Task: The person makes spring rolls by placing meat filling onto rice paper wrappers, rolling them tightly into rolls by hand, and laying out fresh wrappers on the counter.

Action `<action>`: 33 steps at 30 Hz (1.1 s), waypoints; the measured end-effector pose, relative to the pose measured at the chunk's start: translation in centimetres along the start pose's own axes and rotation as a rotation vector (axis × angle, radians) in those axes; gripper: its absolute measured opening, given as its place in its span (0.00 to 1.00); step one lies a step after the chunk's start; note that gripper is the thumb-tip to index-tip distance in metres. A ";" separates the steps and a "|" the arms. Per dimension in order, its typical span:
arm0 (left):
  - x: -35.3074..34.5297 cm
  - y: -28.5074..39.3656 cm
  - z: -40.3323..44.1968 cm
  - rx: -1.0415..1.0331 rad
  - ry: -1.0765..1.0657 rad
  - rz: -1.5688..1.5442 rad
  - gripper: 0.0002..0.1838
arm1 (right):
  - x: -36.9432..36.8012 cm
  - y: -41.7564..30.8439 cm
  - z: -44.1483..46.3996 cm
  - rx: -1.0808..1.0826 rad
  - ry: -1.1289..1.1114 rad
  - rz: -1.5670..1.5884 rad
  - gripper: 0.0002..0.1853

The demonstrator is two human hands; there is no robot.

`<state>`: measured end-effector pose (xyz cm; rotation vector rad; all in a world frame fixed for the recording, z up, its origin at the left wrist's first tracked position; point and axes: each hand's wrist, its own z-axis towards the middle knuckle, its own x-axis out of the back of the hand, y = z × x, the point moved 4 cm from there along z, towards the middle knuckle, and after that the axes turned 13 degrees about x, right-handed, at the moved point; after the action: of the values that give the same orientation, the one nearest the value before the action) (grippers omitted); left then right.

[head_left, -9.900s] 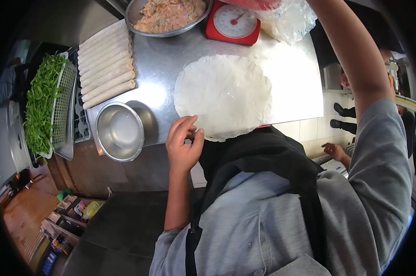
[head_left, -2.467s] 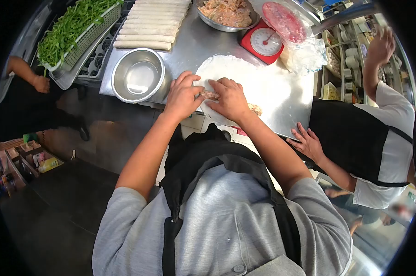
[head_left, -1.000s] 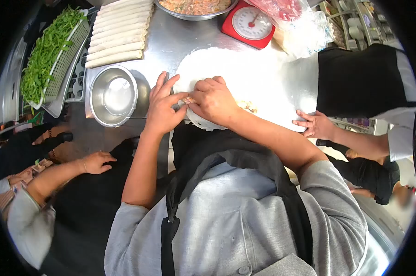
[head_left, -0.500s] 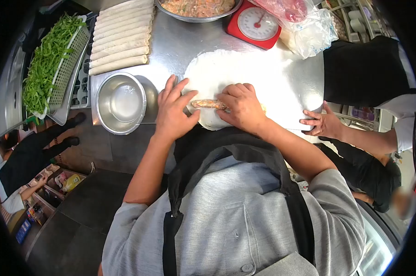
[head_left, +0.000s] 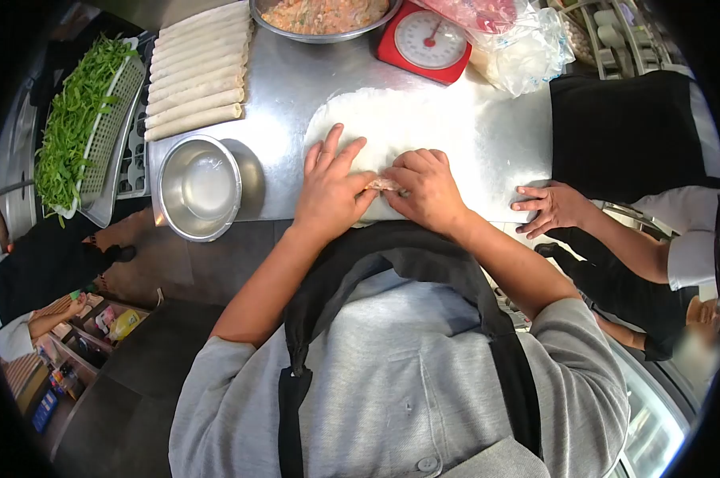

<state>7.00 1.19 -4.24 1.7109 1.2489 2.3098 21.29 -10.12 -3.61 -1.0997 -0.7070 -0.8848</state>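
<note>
A thin white wrapper sheet (head_left: 368,111) lies flat on the steel table under my hands. On its near part is a short strip of orange-pink minced filling (head_left: 385,184), mostly covered by my fingers. My left hand (head_left: 332,185) has its thumb and index finger closed at the left end of the filling, while its other fingers fan out over the sheet. Around the right part of the filling, my right hand (head_left: 425,185) is closed with curled fingers. The near edge of the sheet is partly hidden by my hands.
A steel bowl (head_left: 200,188) stands at the table's left edge. Behind are rolled wrappers (head_left: 197,76), a bowl of filling (head_left: 326,16), a red scale (head_left: 424,41) and plastic bags (head_left: 527,52). A co-worker's hand (head_left: 553,209) rests at right. Greens fill a basket (head_left: 105,127).
My left hand has moved right, and its thumb and index finger have closed on the filling's left end. Less filling shows between my hands. The whole view has shifted slightly.
</note>
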 end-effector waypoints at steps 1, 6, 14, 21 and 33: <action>-0.3 0.1 0.2 -0.027 -0.013 0.026 0.15 | 0.2 0.2 -0.2 0.006 0.002 -0.006 0.12; -1.0 1.0 0.7 -0.031 -0.028 0.006 0.14 | 0.8 0.8 -1.1 -0.017 0.010 0.004 0.14; -2.1 2.7 1.6 -0.098 -0.108 0.022 0.14 | 1.9 1.7 -2.4 -0.028 -0.021 0.011 0.14; -3.5 4.1 2.0 -0.111 -0.111 -0.057 0.12 | 2.6 2.6 -3.8 -0.032 -0.024 0.005 0.14; -2.7 4.7 1.9 -0.066 -0.076 -0.034 0.10 | 4.0 3.5 -5.2 -0.033 0.038 0.181 0.14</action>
<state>11.65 -2.13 -3.50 1.7256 1.1663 2.2182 26.60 -15.39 -3.44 -1.1541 -0.5536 -0.7630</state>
